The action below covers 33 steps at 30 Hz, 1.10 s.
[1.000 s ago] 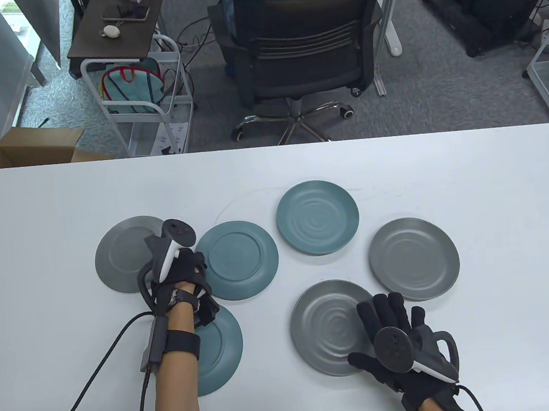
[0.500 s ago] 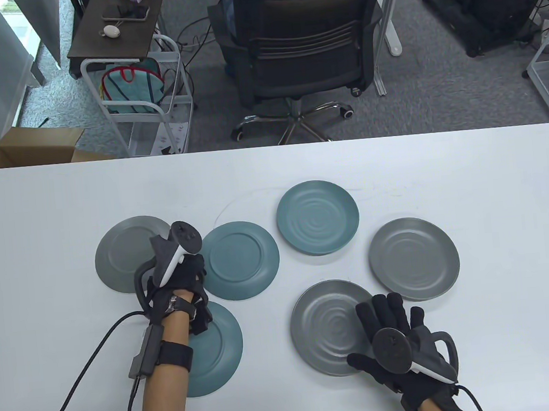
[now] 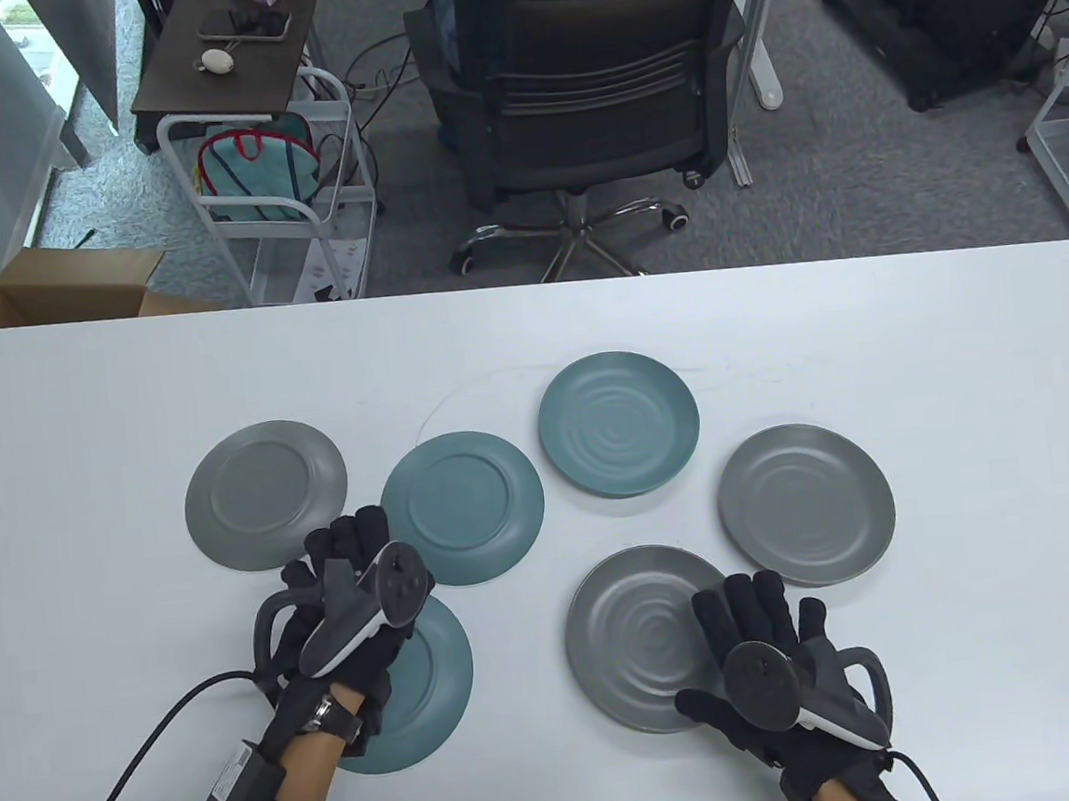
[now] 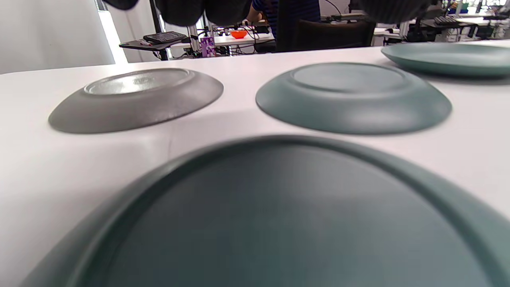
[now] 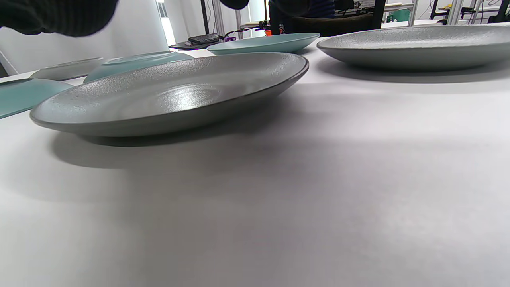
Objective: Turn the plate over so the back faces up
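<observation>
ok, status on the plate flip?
Left hand open over near teal plate, already back up. Right hand open, fingers on near grey plate, still face up. Nothing in the way.

Six round plates lie flat on the counter: the left grey plate (image 3: 264,494) and two teal plates (image 3: 462,506) (image 3: 429,686) back up; the far teal plate (image 3: 618,423) and two grey plates (image 3: 805,503) (image 3: 644,634) face up.

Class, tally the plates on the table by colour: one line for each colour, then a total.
Grey plates: 3
Teal plates: 3
Total: 6 plates
</observation>
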Tool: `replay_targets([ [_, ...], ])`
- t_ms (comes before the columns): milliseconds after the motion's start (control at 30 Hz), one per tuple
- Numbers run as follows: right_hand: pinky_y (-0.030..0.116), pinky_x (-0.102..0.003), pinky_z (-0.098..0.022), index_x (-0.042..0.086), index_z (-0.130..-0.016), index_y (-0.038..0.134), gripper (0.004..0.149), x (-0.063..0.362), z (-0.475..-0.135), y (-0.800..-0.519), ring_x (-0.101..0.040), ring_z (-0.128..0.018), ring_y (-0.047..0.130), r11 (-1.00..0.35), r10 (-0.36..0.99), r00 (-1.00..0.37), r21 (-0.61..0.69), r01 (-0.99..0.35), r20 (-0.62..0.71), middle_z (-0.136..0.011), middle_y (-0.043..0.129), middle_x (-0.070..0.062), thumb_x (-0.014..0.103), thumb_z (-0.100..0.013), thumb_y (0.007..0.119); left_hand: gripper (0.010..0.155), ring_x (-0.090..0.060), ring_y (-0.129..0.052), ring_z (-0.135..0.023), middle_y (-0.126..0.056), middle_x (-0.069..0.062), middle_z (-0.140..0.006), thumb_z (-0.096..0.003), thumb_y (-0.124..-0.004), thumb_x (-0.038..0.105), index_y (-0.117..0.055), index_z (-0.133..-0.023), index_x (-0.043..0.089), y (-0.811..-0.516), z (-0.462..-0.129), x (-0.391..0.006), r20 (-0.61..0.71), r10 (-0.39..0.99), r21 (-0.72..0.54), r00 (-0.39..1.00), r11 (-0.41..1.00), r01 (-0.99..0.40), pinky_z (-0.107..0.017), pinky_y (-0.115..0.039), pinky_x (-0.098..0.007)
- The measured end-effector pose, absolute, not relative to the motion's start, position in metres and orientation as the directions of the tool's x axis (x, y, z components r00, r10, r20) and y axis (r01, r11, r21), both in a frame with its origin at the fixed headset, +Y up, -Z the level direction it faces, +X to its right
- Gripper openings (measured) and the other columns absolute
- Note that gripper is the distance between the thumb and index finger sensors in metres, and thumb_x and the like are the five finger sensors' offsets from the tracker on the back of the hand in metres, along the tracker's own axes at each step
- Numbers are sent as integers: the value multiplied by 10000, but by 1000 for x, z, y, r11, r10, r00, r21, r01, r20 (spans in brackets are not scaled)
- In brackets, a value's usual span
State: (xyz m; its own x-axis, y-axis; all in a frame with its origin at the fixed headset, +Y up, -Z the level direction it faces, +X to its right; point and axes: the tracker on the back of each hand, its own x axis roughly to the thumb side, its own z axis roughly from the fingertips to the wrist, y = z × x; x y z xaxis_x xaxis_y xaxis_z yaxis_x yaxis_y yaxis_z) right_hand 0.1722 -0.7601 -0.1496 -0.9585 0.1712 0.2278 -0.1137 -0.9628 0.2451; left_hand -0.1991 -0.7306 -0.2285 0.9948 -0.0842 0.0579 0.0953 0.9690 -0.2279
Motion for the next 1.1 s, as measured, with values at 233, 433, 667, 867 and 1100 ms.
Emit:
replay_targets([
  [233,235,-740,-718,159,-1142,251,932,172,-149,-761,-487,-1080,184,-963,162,-960,248,-103,228,-1193,234,-241,666,-462,639,884,-504,-393,-1154,-323,-214,-1203,-561,-536,667,-225,-1192,133,-754,-187,-209,117,-88,-269,989,956,117,-764,-366,-711],
  [433,234,-739,-719,160,-1142,252,931,171,-149,-762,-487,-1079,183,-962,155,-962,257,-95,227,-1194,233,-239,665,-462,640,893,-497,-333,-1166,-267,-209,-1209,-564,-518,680,-183,-1192,141,-764,-167,-211,155,-95,-293,983,946,138,-764,-297,-711],
  [667,235,-740,-717,159,-1141,254,929,171,-148,-763,-487,-1079,184,-961,149,-963,261,-89,223,-1192,235,-243,664,-463,640,898,-499,-310,-1167,-246,-210,-1210,-563,-511,685,-166,-1190,142,-770,-165,-219,146,-99,-301,984,943,139,-761,-279,-713],
  [867,233,-740,-718,160,-1142,252,930,170,-149,-762,-488,-1079,185,-963,129,-967,258,-70,219,-1193,234,-240,664,-463,639,896,-496,-301,-1168,-237,-209,-1210,-565,-508,684,-157,-1189,144,-766,-166,-227,132,-92,-285,987,950,126,-760,-270,-713],
  [1100,244,-740,-719,158,-1141,265,926,164,-160,-757,-494,-1081,209,-962,97,-972,271,-36,213,-1193,258,-244,660,-462,645,894,-496,-313,-1167,-248,-209,-1209,-564,-509,684,-166,-1189,144,-768,-167,-232,137,-90,-297,986,946,128,-762,-288,-712],
])
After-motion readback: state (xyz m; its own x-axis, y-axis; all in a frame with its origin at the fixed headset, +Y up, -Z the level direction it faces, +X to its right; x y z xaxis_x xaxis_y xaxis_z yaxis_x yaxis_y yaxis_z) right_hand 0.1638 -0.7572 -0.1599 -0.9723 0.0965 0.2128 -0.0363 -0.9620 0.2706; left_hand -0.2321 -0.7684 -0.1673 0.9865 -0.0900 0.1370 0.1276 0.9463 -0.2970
